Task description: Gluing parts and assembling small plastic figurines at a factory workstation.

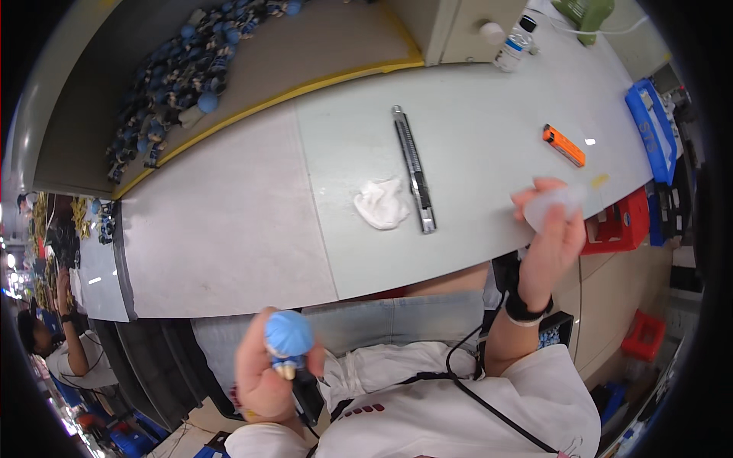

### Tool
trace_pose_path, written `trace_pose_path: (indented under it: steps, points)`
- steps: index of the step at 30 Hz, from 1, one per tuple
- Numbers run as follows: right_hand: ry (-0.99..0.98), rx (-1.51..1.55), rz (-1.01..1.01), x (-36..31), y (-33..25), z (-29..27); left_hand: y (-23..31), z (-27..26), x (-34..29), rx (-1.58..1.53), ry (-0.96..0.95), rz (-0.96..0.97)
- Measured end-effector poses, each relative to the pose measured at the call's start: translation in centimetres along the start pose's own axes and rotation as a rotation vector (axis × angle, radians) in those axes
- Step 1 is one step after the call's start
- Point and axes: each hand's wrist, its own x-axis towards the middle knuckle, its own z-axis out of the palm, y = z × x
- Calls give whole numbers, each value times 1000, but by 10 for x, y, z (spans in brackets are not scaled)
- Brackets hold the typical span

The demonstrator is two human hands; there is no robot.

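Figurine held low in the left hand, pale bottle raised in the right; spill and drop risks noted.

The blue-capped figurine (288, 341) is clasped in the left hand (263, 374) over the lap, off the surface (229, 221). The small translucent bottle (556, 204) is pinched by the fingers (534, 200) of the right hand (550, 244) beyond the surface edge. Its motion blur suggests a loose hold; a slip would likely drop it floorward. The utility knife (413, 168) beside the white cloth (382, 203) could be snagged by a careless reach.
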Motion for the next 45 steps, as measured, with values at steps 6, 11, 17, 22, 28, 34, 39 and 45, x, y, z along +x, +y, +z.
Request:
trace_pose_path:
  steps: [6, 11, 17, 22, 28, 34, 39, 45]
  points:
    - [-379, 342, 198, -47, -17, 18, -47, 19, 10, -481, -126, -73]
    - [-504, 368, 245, -55, -15, 25, -52, 13, 16, -489, -209, -121]
    - [-486, 432, 273, -55, -19, 31, -50, 7, 16, -419, -355, -103]
    - [-665, 599, 528, -53, -25, 31, -47, 6, 21, 271, -507, 151]
    - [-819, 694, 573, -56, -20, 27, -60, 9, 12, 115, -398, -2]
    - [-819, 692, 545, -60, -17, 30, -52, 23, 12, -379, -242, -139]
    - [-768, 710, 555, -63, -15, 34, -56, 25, 19, -436, -254, 11]
    - [-754, 702, 593, -62, -14, 38, -52, 20, 21, -193, -68, -122]
